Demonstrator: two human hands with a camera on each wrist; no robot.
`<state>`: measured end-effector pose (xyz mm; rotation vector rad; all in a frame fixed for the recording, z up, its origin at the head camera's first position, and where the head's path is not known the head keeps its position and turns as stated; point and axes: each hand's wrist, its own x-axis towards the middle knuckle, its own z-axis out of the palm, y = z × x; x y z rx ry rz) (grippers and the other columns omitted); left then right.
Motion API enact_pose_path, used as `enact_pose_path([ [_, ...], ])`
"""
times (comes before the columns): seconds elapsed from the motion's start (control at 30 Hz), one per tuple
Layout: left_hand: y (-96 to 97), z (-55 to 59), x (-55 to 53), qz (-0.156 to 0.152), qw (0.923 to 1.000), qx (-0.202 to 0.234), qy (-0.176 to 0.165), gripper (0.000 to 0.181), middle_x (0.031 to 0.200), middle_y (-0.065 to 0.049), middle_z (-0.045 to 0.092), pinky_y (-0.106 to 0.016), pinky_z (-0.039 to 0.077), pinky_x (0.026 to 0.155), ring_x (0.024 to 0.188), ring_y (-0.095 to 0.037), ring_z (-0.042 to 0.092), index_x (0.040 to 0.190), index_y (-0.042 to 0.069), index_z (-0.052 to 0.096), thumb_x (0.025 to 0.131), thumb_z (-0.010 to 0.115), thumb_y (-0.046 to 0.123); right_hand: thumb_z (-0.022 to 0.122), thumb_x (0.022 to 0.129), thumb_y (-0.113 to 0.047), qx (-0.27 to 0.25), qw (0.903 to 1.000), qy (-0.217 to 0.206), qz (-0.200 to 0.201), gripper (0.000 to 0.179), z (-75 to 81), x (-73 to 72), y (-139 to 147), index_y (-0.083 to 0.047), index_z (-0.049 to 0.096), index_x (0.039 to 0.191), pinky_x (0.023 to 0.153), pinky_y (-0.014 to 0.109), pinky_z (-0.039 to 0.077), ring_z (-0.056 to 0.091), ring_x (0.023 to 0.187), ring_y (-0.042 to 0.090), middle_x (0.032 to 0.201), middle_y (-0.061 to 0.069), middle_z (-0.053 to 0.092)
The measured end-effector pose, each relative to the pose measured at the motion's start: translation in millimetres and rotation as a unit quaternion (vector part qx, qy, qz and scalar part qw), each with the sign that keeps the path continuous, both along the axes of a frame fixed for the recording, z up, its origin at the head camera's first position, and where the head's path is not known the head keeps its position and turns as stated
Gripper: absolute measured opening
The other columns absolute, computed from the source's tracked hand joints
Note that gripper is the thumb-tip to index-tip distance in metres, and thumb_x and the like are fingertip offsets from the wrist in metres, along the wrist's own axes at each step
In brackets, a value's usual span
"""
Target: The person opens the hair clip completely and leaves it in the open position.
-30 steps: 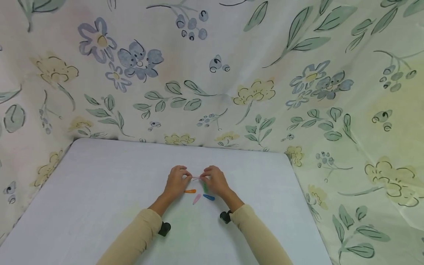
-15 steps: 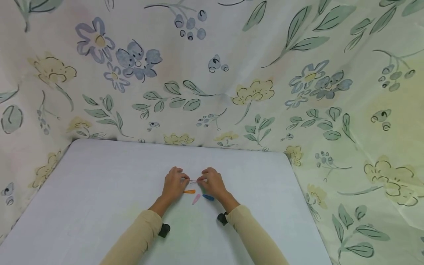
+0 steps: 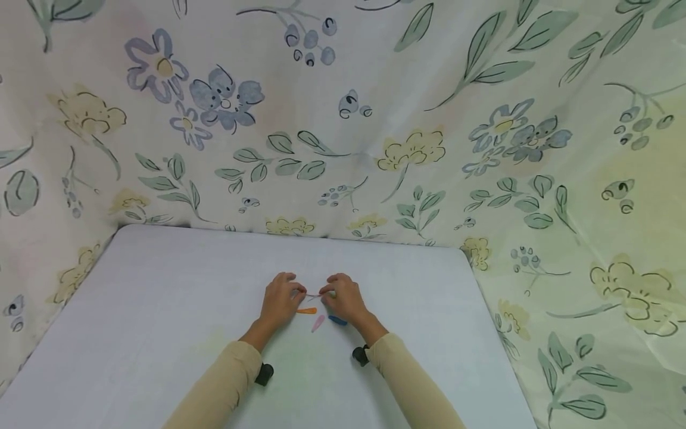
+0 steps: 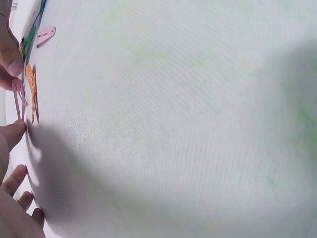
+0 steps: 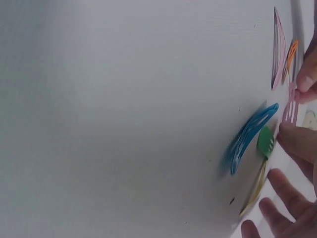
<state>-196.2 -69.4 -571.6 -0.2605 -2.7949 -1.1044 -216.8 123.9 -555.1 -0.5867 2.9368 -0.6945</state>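
Between both hands is a pink snap hair clip [image 4: 19, 94], seen in each wrist view and as a thin line in the head view. My left hand [image 3: 278, 298] pinches one end of it between thumb and finger. At the other end, the thumb and finger of my right hand [image 3: 345, 300] pinch it too. In the left wrist view its inner tongue stands apart from the frame. Just below the hands lie an orange hair clip [image 3: 307, 311], another pink hair clip [image 3: 318, 323] and a blue hair clip [image 3: 337, 320].
A green hair clip [image 5: 266, 141] and a yellow clip [image 5: 255, 188] lie close by the right hand in the right wrist view. Everything rests on a white table [image 3: 177, 298], with floral cloth [image 3: 332, 119] hanging behind it.
Both hands have shifted slightly toward the body and to the left with the clip between them. The right hand now covers more of the green clip. The loose clips have not moved.
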Motion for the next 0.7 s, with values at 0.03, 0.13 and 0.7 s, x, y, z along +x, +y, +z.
enact_pose_path([
  [0.03, -0.2, 0.0, 0.2, -0.002, 1.0000, 0.001, -0.001, 0.004, 0.128, -0.021, 0.059, -0.061, 0.035, 0.104, 0.126, -0.038, 0.048, 0.090, 0.008, 0.077, 0.087, 0.075, 0.010, 0.073, 0.091, -0.019, 0.002, 1.0000, 0.002, 0.004, 0.013, 0.2, 0.1, 1, -0.015, 0.080, 0.102, 0.100, 0.053, 0.044, 0.054, 0.123, 0.027, 0.124, 0.008, 0.064],
  [0.13, -0.6, -0.5, 0.5, -0.004, 1.0000, 0.002, -0.008, 0.005, 0.129, -0.020, 0.059, -0.060, 0.033, 0.106, 0.128, -0.037, 0.046, 0.091, 0.009, 0.077, 0.087, 0.075, 0.009, 0.074, 0.090, -0.019, 0.006, 0.9999, 0.000, 0.008, 0.014, 0.6, -0.2, 6, -0.015, 0.079, 0.103, 0.099, 0.053, 0.044, 0.054, 0.122, 0.027, 0.124, 0.008, 0.065],
  [0.7, 3.1, 0.4, -1.9, -0.015, 0.9998, 0.014, -0.001, 0.014, 0.130, -0.018, 0.061, -0.061, 0.034, 0.105, 0.131, -0.036, 0.045, 0.100, 0.008, 0.078, 0.087, 0.076, 0.013, 0.075, 0.089, -0.016, -0.017, 0.9987, -0.032, -0.036, 0.025, 4.5, -3.4, 53, -0.011, 0.074, 0.114, 0.108, 0.052, 0.038, 0.050, 0.131, 0.033, 0.133, 0.012, 0.060],
])
